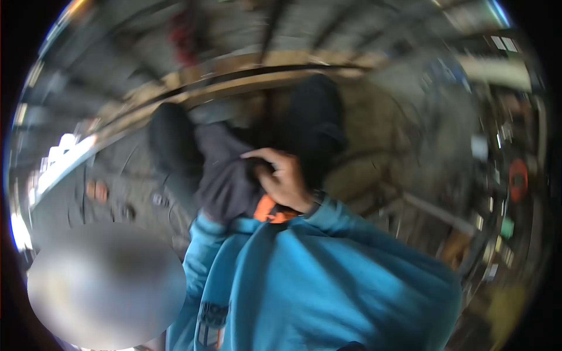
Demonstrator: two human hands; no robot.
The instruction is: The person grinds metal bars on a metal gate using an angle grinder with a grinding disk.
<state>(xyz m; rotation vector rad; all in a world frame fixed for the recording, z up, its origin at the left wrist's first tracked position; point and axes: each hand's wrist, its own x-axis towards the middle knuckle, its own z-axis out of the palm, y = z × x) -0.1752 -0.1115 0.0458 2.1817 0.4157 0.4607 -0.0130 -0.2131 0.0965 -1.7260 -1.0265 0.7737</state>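
Observation:
My right hand (pixel 285 180) shows bare in front of my lap, thumb and index finger bent and apart. Its index fingertip reaches the edge of a dark purple-grey cloth-like piece (pixel 222 158) between my knees. Below the palm is an orange patch with dark marks (pixel 272 210), beside the cuff of my teal sleeve (pixel 333 216). My left sleeve (pixel 205 234) runs up to the dark piece; the left hand is covered by it, and I cannot tell whether that piece is a glove.
A large blurred grey dome (pixel 105 286) fills the lower left. Beyond my knees runs a curved-looking wooden beam (pixel 246 85). To the right, a red-orange object (pixel 518 180) and a small green one (pixel 507 227) lie among clutter. Small brownish items (pixel 97 191) are on the left floor.

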